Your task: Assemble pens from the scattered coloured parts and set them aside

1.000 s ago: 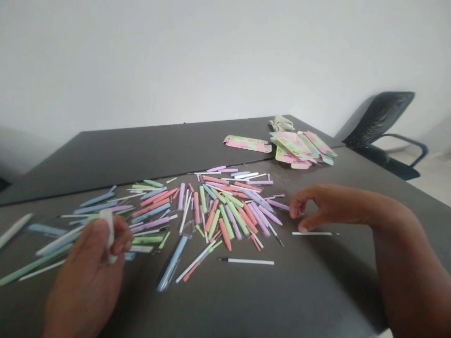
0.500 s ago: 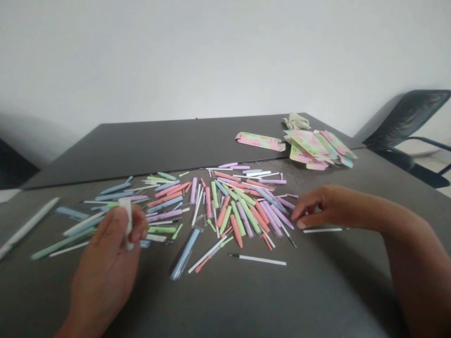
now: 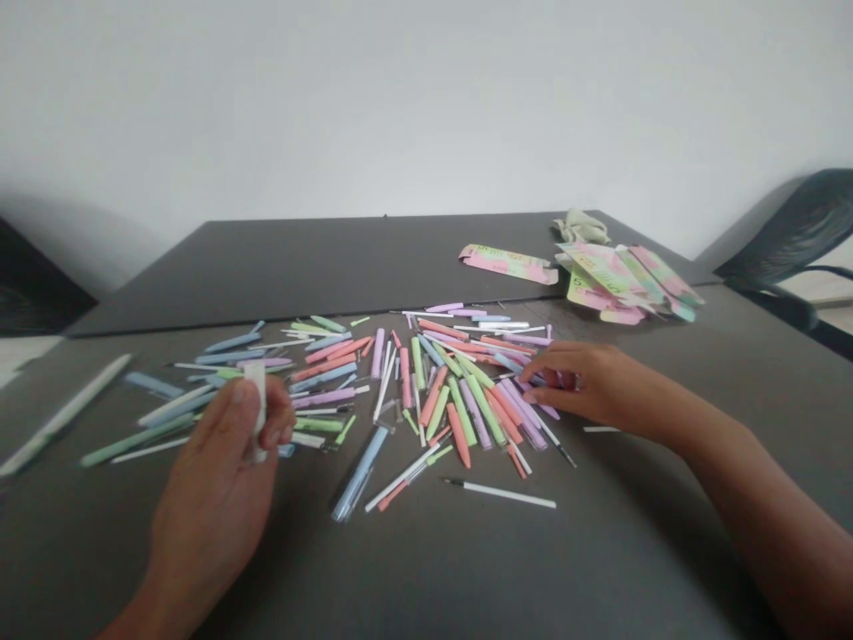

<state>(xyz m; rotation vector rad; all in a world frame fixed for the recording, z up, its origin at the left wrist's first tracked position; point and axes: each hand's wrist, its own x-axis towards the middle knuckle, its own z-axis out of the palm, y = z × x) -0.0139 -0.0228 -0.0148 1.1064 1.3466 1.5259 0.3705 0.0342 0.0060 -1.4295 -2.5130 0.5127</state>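
Note:
A loose pile of pastel pen parts (image 3: 433,400) in pink, lilac, green, blue and white lies spread across the dark tabletop. My right hand (image 3: 579,382) lies on the pile's right side, with its fingertips on lilac and blue pieces and nothing clearly held. My left hand (image 3: 217,507) is raised at the pile's near left edge, pinching a white pen part (image 3: 257,411) between thumb and fingers. A clear pen barrel (image 3: 360,473) and a white refill (image 3: 499,492) lie apart near the front.
Printed pink-and-green cardboard sleeves (image 3: 626,280) are stacked at the far right of the table, with another (image 3: 507,264) to their left. Behind them lies a crumpled pale cloth (image 3: 579,227). A black mesh chair (image 3: 793,222) stands beyond the right table edge.
My right hand has moved left and forward, from the pile's edge onto its pens. My left hand still holds the white part. The whole scene has shifted right in view.

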